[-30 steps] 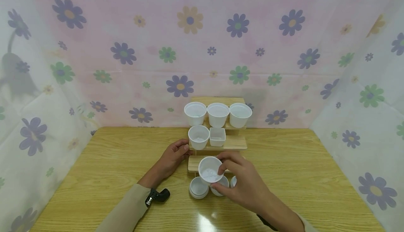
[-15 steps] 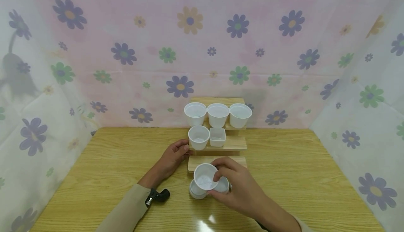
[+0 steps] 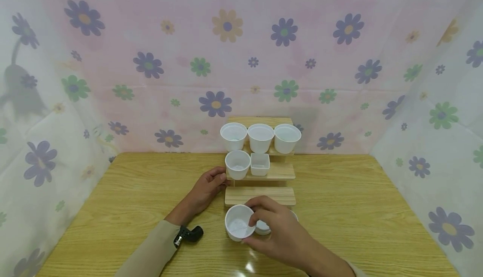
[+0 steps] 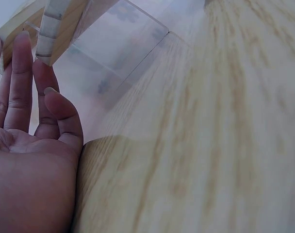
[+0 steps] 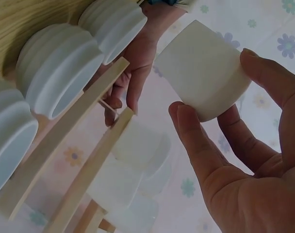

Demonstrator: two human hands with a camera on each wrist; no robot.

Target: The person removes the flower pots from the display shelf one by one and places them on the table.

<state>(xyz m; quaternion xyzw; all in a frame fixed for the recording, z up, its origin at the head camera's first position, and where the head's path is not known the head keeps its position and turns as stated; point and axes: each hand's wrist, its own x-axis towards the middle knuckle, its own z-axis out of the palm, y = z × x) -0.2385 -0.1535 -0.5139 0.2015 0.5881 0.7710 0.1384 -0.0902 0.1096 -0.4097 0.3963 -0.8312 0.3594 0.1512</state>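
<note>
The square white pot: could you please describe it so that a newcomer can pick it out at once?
On the table, before the flowered backdrop, stands a stepped wooden rack. In the head view, the tier below the row of three pots holds the square white pot, just right of one round pot. Its rim is square; its neighbours' rims are round.

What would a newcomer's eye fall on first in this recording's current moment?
Most likely the tiered wooden stand at the centre of the table, with three white cups side by side on an upper tier and a round cup and square cup below. In front, the right hand holds another cup, while the left hand touches the stand's left end. Behind everything spreads a flower-patterned backdrop.
</note>
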